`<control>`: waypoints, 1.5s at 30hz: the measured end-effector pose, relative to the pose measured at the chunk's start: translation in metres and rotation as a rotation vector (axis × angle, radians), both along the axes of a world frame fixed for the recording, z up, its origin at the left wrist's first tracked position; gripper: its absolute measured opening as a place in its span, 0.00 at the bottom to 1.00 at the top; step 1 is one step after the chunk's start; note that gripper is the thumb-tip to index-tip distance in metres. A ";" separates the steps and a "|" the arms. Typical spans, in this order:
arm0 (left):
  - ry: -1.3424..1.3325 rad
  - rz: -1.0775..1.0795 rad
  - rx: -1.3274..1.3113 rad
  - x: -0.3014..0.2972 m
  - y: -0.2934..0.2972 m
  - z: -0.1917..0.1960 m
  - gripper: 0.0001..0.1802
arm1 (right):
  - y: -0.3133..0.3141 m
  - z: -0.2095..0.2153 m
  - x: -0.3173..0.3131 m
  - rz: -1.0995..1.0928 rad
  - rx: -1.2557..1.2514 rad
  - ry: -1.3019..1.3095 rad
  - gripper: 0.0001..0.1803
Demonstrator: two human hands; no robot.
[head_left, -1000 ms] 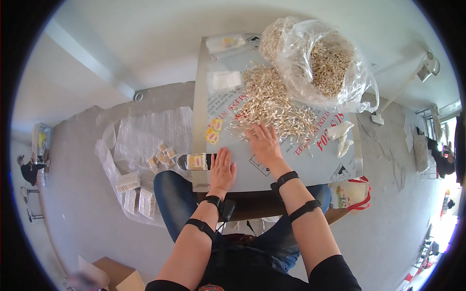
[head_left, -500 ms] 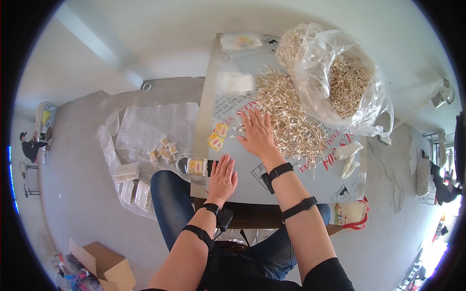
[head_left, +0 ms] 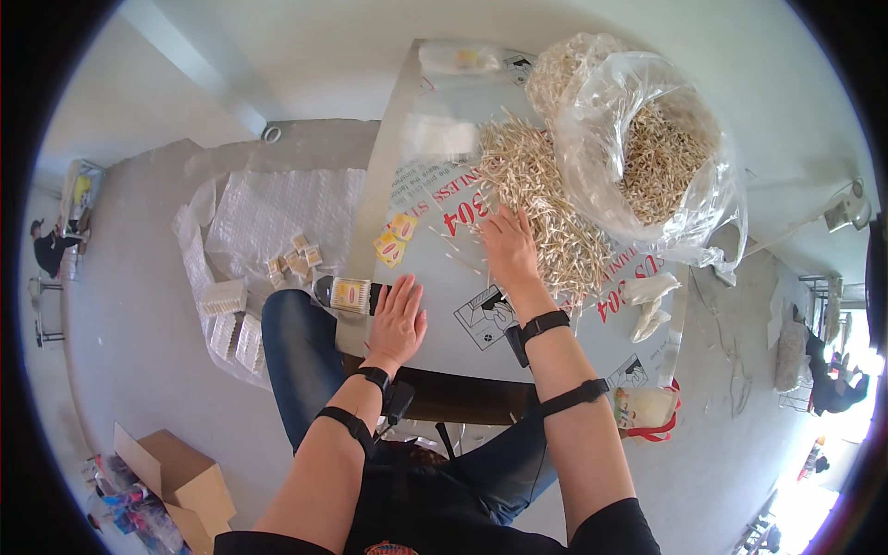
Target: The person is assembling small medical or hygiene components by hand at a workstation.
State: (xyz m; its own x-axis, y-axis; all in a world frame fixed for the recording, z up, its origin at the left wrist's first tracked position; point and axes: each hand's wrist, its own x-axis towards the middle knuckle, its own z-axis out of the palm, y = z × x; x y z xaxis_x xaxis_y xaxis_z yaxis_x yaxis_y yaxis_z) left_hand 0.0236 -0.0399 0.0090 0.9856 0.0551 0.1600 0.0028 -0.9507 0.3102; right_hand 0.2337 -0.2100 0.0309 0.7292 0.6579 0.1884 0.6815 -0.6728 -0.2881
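Observation:
My right hand [head_left: 508, 245] lies flat, fingers spread, at the near edge of a heap of pale thin sticks [head_left: 541, 199] on the grey table [head_left: 444, 319]. A few loose sticks lie just left of it. My left hand [head_left: 398, 319] rests palm down on the table's near left part, holding nothing. Just left of its fingers lies a small dark cylinder with a yellow label [head_left: 349, 294] at the table's edge. Two yellow packets [head_left: 395, 238] sit on the table beyond my left hand.
A big clear plastic bag [head_left: 647, 157] full of the same sticks stands at the table's far right. White gloves [head_left: 647, 305] lie right of my forearm. On the floor to the left are bubble wrap [head_left: 268, 213], small boxes [head_left: 294, 262], white trays [head_left: 227, 319] and a cardboard box [head_left: 180, 476].
My right hand slid left along the near edge of the stick heap. My head turned, shifting the table rightwards in view. My left hand stayed flat on the table.

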 end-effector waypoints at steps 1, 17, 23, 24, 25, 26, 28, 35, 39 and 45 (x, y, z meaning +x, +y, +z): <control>0.008 0.000 0.010 0.000 0.000 0.000 0.27 | 0.003 0.001 -0.002 -0.018 0.050 -0.038 0.13; -0.040 0.030 -0.111 -0.001 -0.003 -0.003 0.32 | 0.048 -0.006 -0.090 0.051 0.152 0.034 0.06; -0.071 0.025 -0.203 -0.004 0.005 -0.011 0.34 | 0.048 0.001 -0.131 -0.027 0.418 0.155 0.10; -0.066 0.014 -0.211 -0.004 0.004 -0.011 0.34 | 0.043 0.000 -0.133 -0.040 0.412 0.157 0.10; -0.069 -0.001 -0.207 -0.001 0.001 -0.011 0.34 | 0.032 -0.002 -0.130 -0.176 0.408 0.102 0.11; -0.072 -0.016 -0.203 0.000 0.000 -0.010 0.34 | 0.023 -0.003 -0.128 -0.312 0.404 0.046 0.12; -0.060 -0.026 -0.202 0.000 0.001 -0.010 0.34 | 0.014 0.002 -0.123 -0.468 0.359 0.127 0.11; -0.094 -0.046 -0.238 0.000 0.003 -0.012 0.22 | 0.008 -0.001 -0.112 -0.636 0.126 0.211 0.12; -0.143 -0.046 -0.284 -0.002 0.000 -0.013 0.14 | 0.011 -0.015 -0.117 -0.710 0.114 0.186 0.12; -0.188 -0.121 -0.272 -0.003 0.005 -0.010 0.09 | 0.022 0.004 -0.111 -0.768 0.021 0.391 0.08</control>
